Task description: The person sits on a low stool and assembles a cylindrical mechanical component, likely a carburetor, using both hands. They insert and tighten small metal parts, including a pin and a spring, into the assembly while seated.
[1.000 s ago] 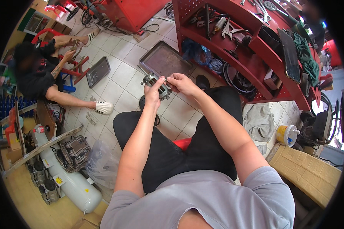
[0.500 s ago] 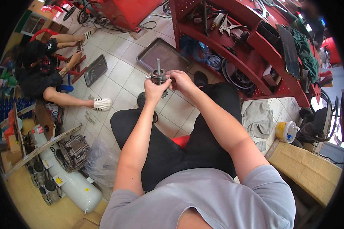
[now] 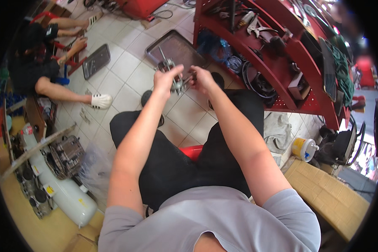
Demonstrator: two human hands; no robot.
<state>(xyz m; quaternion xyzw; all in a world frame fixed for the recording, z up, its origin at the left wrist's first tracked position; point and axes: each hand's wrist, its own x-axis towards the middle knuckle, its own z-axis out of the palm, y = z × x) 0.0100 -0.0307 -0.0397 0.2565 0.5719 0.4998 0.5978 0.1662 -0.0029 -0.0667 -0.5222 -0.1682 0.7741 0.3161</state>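
Observation:
In my left hand (image 3: 165,80) is a grey metal machine part (image 3: 177,87) with a thin straight rod sticking up from its far end. The fingers wrap around its side, and my thumb lies across it, hiding some of it. The part is tilted, above the tiled floor between my knees. Just to its right, my right hand (image 3: 202,79) has its fingertips pinched together. Something small and dark shows at those fingertips, too blurred to name. Beyond both hands, a dark metal tray (image 3: 155,45) lies on the floor.
A red tool rack (image 3: 256,63) with tools stands at the right. A person in black (image 3: 33,71) sits at the left, by a smaller tray (image 3: 96,61). White tank (image 3: 67,201), engine part (image 3: 67,155) and plastic bag (image 3: 95,168) lie lower left; a yellow-white bucket (image 3: 304,149) stands right.
The metal part has tilted, its rod now leaning left. My right hand has moved slightly right, away from the part it touched. The whole view has shifted a little.

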